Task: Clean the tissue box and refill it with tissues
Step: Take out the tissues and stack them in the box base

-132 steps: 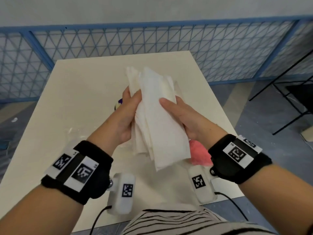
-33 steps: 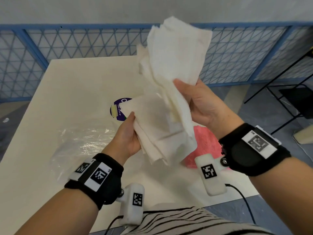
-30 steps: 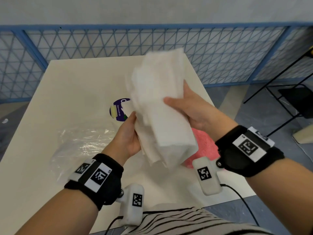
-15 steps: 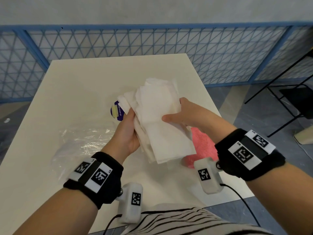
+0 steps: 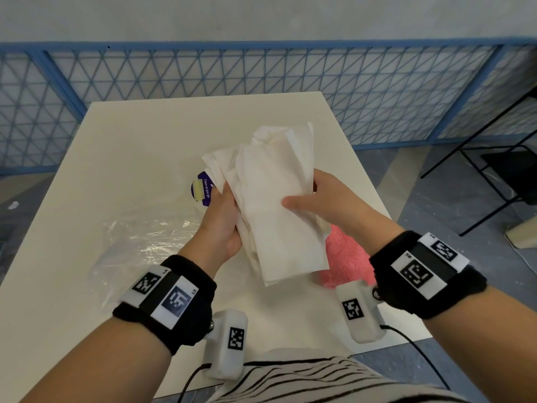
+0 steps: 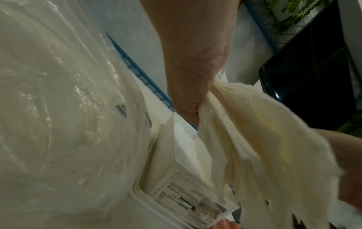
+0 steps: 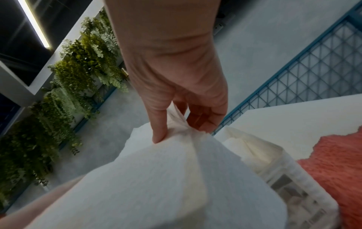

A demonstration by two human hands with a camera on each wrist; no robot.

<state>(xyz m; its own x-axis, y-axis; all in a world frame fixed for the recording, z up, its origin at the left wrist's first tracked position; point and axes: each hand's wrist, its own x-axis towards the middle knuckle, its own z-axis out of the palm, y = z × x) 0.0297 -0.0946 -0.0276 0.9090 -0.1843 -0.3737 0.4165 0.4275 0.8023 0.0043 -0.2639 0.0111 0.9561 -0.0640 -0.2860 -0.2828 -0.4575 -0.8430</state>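
Observation:
I hold a thick stack of white tissues (image 5: 276, 205) above the middle of the table. My left hand (image 5: 228, 210) grips its left edge, fingers curled underneath. From the right, my right hand (image 5: 305, 199) pinches it, thumb on top. The left wrist view shows my left hand (image 6: 194, 99) clenched on the tissues (image 6: 264, 139) above the white tissue box (image 6: 170, 167), which has a printed label. In the right wrist view, thumb and fingers of my right hand (image 7: 176, 124) pinch the tissues (image 7: 156, 178), with the box (image 7: 290, 178) below. In the head view the stack hides the box.
A crumpled clear plastic wrapper (image 5: 139, 242) lies on the cream table (image 5: 145, 135) to the left. A pink cloth (image 5: 345, 257) lies near the table's right edge. A round purple label (image 5: 200, 189) shows behind my left hand. Blue mesh fencing (image 5: 261, 71) stands beyond the table.
A second ago my right hand held the top of the stack raised high. It has folded down, and both hands with the tissues are now lower over the table.

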